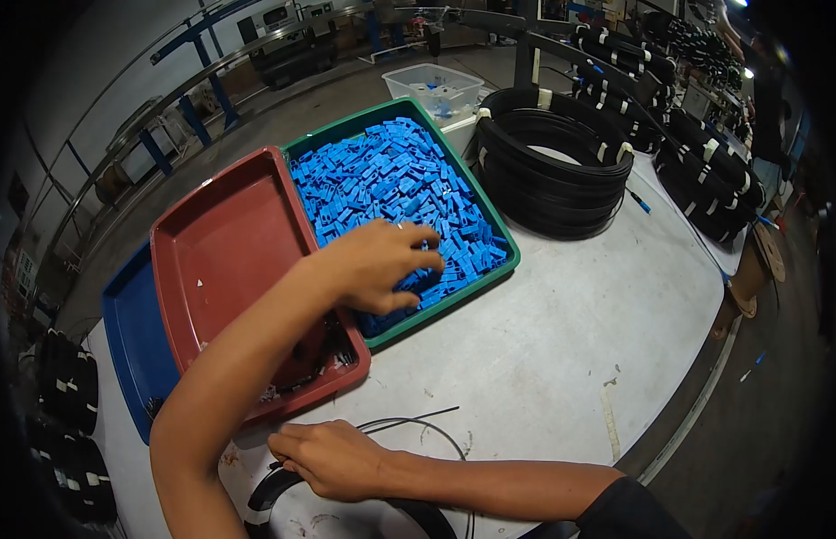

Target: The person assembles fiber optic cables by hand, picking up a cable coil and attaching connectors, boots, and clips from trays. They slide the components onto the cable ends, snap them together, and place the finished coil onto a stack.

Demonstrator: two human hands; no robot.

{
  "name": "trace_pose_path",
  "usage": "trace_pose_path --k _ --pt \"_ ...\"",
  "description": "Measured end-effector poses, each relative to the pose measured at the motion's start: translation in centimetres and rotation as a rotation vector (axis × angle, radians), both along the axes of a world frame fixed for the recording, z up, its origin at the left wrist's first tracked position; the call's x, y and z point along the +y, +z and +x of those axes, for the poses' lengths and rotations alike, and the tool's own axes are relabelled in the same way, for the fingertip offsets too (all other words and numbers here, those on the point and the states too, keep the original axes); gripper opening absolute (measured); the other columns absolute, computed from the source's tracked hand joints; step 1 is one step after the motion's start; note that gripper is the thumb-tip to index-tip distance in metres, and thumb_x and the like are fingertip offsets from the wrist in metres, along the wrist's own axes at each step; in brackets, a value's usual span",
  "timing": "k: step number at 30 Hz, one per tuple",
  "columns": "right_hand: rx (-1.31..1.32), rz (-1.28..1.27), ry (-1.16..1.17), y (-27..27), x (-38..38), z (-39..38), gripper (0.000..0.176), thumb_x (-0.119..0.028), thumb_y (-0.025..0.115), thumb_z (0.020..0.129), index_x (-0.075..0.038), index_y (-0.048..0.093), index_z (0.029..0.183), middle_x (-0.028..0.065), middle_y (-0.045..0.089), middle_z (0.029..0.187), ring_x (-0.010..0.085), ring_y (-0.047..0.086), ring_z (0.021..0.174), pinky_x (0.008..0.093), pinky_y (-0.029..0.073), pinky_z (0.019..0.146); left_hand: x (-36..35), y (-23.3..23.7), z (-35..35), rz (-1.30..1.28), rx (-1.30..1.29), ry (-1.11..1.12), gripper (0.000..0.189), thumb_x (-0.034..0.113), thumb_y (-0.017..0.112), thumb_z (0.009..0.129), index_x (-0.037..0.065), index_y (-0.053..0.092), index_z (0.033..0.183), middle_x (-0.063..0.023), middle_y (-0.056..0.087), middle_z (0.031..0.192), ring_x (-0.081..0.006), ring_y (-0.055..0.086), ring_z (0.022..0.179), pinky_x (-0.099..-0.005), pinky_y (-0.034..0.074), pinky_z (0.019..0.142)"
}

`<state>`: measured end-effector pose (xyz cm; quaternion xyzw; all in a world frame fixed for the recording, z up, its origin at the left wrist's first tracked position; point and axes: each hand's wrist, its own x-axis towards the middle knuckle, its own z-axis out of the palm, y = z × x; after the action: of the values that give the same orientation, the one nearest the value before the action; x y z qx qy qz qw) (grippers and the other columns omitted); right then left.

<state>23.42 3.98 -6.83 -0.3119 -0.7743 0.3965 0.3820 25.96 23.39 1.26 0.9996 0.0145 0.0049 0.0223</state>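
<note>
My left hand [382, 265] is over the near part of a green tray [454, 313] heaped with small blue plastic pieces [373, 171]. Its fingers are apart and curved down toward the pieces, with nothing visible between them. Lower down, my right hand [333, 460] is closed round a coil of black cable [272, 490] at the near edge of the table. Loose black cable ends [427, 415] stick out past that hand to the right. My forearm hides part of a red tray [229, 229] left of the green one.
A blue tray [126, 328] lies partly under the red tray. Dark scraps lie in the red tray's near corner. A tall stack of black cable coils [553, 193] stands on the white table [562, 332], with a clear plastic bin [433, 88] behind. More coils [705, 180] are at the right.
</note>
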Motion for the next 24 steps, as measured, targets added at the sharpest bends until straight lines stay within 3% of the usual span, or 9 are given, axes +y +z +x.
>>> trace_pose_path --k 2,6,8,11,15,17,21,24 --pt "0.004 0.005 -0.003 0.0 -0.1 -0.1 0.009 -0.010 0.059 0.094 -0.002 0.054 0.095 0.0156 0.060 0.091 0.0411 0.063 0.086 0.0508 0.049 0.073 0.1 -0.8 -0.1 0.078 -0.004 -0.006 0.050 0.025 0.080 0.078 0.015 0.062 0.124 -0.0130 0.056 0.135 -0.0314 0.061 0.116 -0.0448 0.047 0.097" --pt "0.000 0.014 -0.009 0.0 0.1 0.0 0.010 -0.010 0.059 0.094 -0.002 0.054 0.096 0.0160 0.060 0.092 0.0413 0.063 0.086 0.0508 0.049 0.073 2.9 -0.1 0.1 0.382 -0.029 0.124 0.046 0.017 0.073 0.077 0.019 0.065 0.123 -0.0061 0.059 0.126 -0.0252 0.059 0.120 -0.0441 0.048 0.095" --pt "0.002 -0.007 0.004 0.0 0.0 0.0 0.010 -0.010 0.059 0.094 -0.001 0.054 0.096 0.0161 0.060 0.093 0.0414 0.063 0.086 0.0509 0.049 0.073 4.2 -0.1 0.0 0.433 -0.040 0.269 0.042 0.014 0.072 0.078 0.019 0.068 0.119 -0.0049 0.061 0.123 -0.0243 0.060 0.118 -0.0434 0.049 0.094" --pt "-0.005 -0.002 -0.002 0.1 0.0 0.0 0.011 -0.011 0.059 0.094 -0.001 0.055 0.096 0.0157 0.061 0.093 0.0408 0.063 0.086 0.0505 0.049 0.072 5.1 1.0 -0.3 0.451 -0.047 0.297 0.036 0.012 0.071 0.080 0.018 0.070 0.115 -0.0041 0.062 0.122 -0.0235 0.060 0.117 -0.0427 0.049 0.093" --pt "-0.011 -0.003 0.003 0.1 0.1 0.0 0.012 -0.013 0.060 0.095 -0.001 0.055 0.097 0.0154 0.061 0.093 0.0403 0.063 0.086 0.0502 0.049 0.072 4.5 1.6 -0.4 0.383 -0.206 0.225 0.030 0.010 0.071 0.080 0.018 0.072 0.109 -0.0042 0.065 0.116 -0.0233 0.062 0.114 -0.0419 0.048 0.092" --pt "-0.011 -0.007 0.000 0.1 0.0 0.0 0.013 -0.013 0.060 0.095 -0.002 0.056 0.098 0.0151 0.061 0.092 0.0398 0.063 0.085 0.0499 0.049 0.072 3.6 2.0 -0.3 0.313 -0.174 0.127 0.020 0.013 0.074 0.082 0.015 0.073 0.102 -0.0052 0.069 0.109 -0.0275 0.066 0.101 -0.0426 0.050 0.085" --pt "-0.019 -0.001 0.005 0.2 0.1 0.0 0.012 -0.013 0.060 0.095 -0.002 0.056 0.098 0.0147 0.061 0.092 0.0393 0.064 0.085 0.0496 0.050 0.071 1.7 2.2 0.1 0.158 -0.088 0.164 0.020 0.018 0.079 0.076 0.014 0.076 0.095 -0.0056 0.071 0.094 -0.0283 0.069 0.088 -0.0418 0.054 0.072" --pt "-0.037 -0.016 0.012 0.3 0.1 0.1 0.012 -0.013 0.060 0.095 -0.002 0.056 0.099 0.0145 0.061 0.092 0.0389 0.064 0.085 0.0492 0.050 0.071 1.1 1.4 0.1 0.106 -0.017 0.161 0.024 0.019 0.080 0.075 0.015 0.076 0.098 -0.0053 0.071 0.096 -0.0276 0.069 0.090 -0.0412 0.054 0.073"
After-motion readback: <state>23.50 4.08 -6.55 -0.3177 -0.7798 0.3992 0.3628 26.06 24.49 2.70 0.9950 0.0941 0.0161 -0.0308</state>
